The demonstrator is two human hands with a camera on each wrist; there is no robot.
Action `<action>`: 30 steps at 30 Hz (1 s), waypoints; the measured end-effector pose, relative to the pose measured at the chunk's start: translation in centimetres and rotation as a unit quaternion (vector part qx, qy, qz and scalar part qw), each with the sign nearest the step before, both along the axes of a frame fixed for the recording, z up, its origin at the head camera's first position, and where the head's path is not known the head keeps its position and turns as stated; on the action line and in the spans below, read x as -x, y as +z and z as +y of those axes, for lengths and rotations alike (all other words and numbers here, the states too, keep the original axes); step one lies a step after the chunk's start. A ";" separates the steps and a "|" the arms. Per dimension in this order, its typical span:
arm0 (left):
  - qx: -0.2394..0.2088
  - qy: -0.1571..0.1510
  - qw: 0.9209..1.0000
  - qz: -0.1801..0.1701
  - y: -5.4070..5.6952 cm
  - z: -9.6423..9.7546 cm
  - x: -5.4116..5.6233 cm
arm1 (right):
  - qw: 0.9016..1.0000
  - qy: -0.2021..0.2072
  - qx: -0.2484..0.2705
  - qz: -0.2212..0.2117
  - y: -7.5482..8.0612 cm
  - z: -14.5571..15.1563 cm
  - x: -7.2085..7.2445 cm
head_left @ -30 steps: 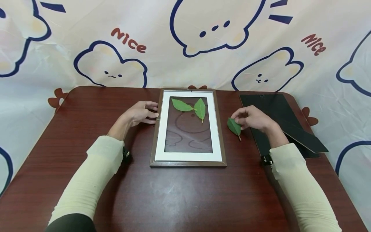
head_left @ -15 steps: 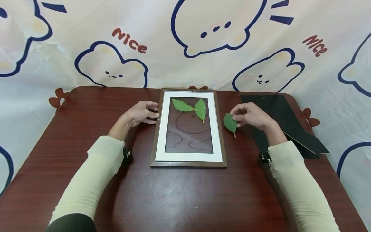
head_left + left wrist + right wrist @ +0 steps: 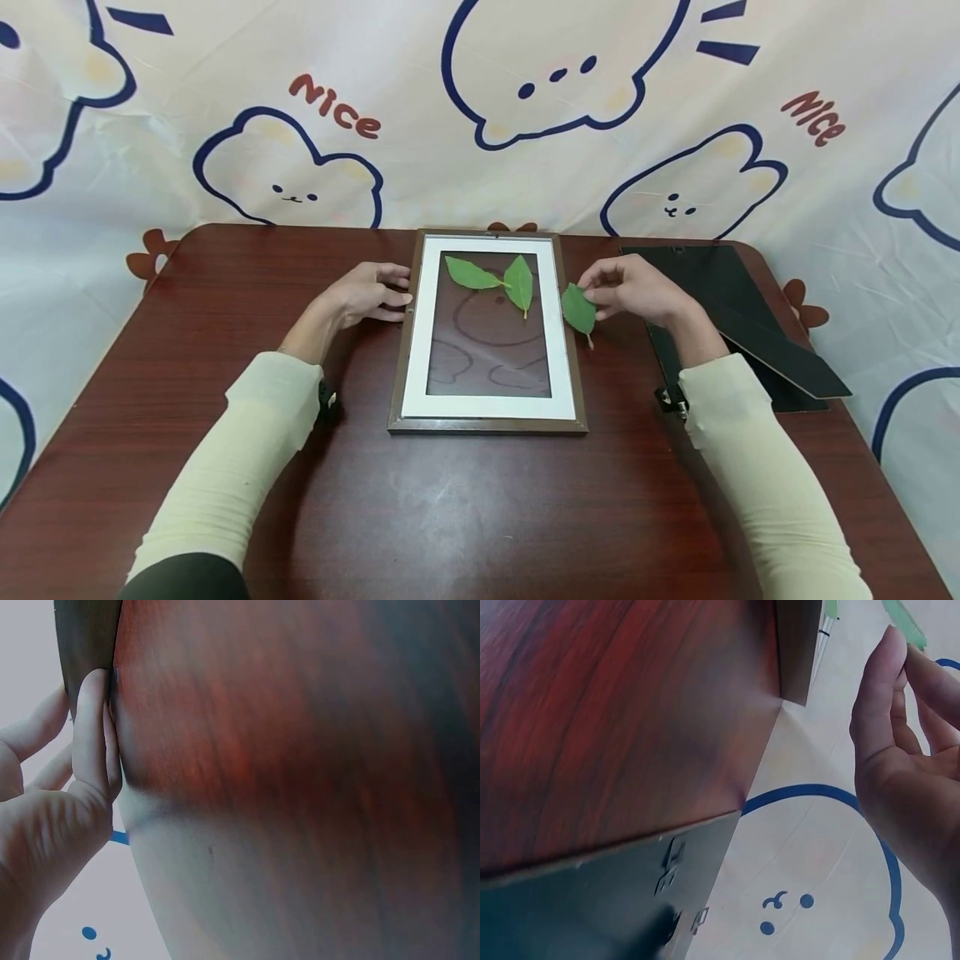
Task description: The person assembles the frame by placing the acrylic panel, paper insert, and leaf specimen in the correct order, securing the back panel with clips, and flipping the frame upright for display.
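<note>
Picture frame: lies flat on table, near rim toward the body, white mat around a dark, glossy pane. Apt to slide on the smooth wood if pushed from one side only.

Right sleeve and dark wrist unit: beside or above the black board, at the right of the frame. Cannot read height over the board. Possible snag on the slanted strut with a sideways sweep, dragging the board along. Also visible in the right wrist view: small metal tabs on the board, another likely catch for the cuff.

Held leaf: pinched in right grip between thumb and fingers, stem down. Overlaps right rim of frame in the head view; cannot tell touching from hovering. Apt to fold or tear if caught on the raised rim, to bruise under too firm a pinch, to drop under too light a one.

Left grip: rests fingertips against left rim, fingers fairly straight, nothing grasped. Could skew the frame with too hard a press.

Sideways leaf and upright leaf: lie on far part of pane, stem end of one against edge of the other. No fastening visible. Easily displaced by a brushing finger, a knock to the frame, or contact with the held leaf.

Far rim: close to table's far edge, before patterned cloth. Possible overhang if shoved away from the body.
</note>
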State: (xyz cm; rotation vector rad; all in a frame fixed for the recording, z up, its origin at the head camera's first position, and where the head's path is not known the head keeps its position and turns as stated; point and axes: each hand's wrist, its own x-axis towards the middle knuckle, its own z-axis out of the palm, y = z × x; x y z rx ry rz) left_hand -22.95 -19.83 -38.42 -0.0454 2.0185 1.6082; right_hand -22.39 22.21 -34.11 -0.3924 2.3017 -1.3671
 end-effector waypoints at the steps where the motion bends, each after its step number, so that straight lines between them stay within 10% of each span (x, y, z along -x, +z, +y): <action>1: 0.000 0.000 1.000 0.000 0.0 0.0 0.0 | 1.000 -0.001 0.000 0.000 0.0 -0.2 0.0; 30: 0.001 0.003 1.000 0.002 -0.2 -0.1 0.2 | 0.997 0.061 0.036 -0.025 0.6 -4.9 0.6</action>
